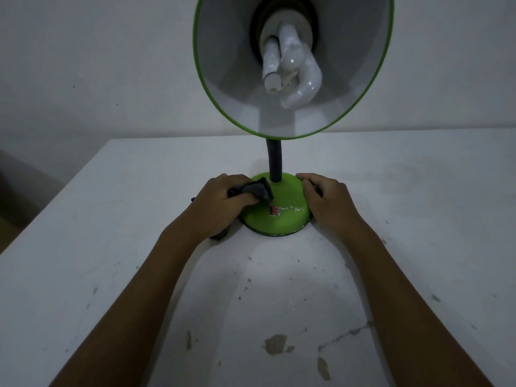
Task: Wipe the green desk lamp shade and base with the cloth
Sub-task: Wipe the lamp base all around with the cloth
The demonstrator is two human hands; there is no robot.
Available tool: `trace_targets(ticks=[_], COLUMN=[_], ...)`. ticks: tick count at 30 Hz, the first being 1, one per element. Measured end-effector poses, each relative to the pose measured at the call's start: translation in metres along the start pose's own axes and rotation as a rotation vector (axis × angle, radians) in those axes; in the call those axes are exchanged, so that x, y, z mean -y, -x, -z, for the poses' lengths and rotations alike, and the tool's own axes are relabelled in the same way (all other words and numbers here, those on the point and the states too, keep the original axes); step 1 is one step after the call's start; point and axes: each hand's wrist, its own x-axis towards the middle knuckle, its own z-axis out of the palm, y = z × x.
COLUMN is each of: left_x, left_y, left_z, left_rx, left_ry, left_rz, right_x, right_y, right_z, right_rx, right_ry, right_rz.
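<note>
The left hand grips the dark cloth on the green base, fingers curled around it. The right hand steadies the base's other side, fingers bent against it. The base wipe seems underway; next the cloth probably should circle toward the red switch.

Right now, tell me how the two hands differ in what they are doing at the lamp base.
The left hand grips a dark cloth and presses it on the left top of the green base; the right hand holds no cloth. The left hand reaches over the base toward the black stem, while the right hand rests with curled fingers against the base's right edge. Both touch the base, one on each side.
</note>
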Motion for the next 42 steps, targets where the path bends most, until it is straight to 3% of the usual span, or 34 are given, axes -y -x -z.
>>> trace_targets(ticks=[3,5,9,18,25,28,30,38,40,42], left_x=[-0.006,-0.009,-0.003,0.0,-0.001,0.0,-0.002,-0.004,-0.005,-0.006], left_y=[-0.005,-0.005,0.006,0.031,0.028,0.025,0.029,0.043,0.042,0.039], left_z=[-0.001,-0.01,-0.022,-0.007,-0.009,-0.015,-0.017,-0.004,-0.002,-0.003], left_rx=[-0.085,-0.113,-0.024,-0.104,-0.434,-0.303,-0.246,0.04,0.007,-0.154], left_ry=[0.066,-0.028,-0.311,-0.238,-0.184,-0.312,-0.349,-0.141,-0.087,-0.072], left_rz=[0.049,0.005,-0.102,-0.21,0.027,0.109,0.061,-0.157,-0.133,-0.113], right_x=[0.0,0.0,0.0,0.001,0.002,0.003,0.003,0.002,0.002,0.002], right_y=[0.0,0.0,0.0,0.001,0.002,0.002,0.002,0.002,0.002,0.001], right_z=[0.0,0.0,0.0,0.0,-0.001,-0.001,0.0,-0.001,-0.001,0.0], right_rx=[0.001,0.003,0.003,0.013,0.016,0.018,0.02,0.013,0.013,0.013], right_ry=[0.002,0.001,0.019,0.02,0.024,0.016,0.015,0.018,0.017,0.018], right_rz=[-0.001,0.002,0.023,0.028,0.012,0.011,0.015,0.019,0.018,0.016])
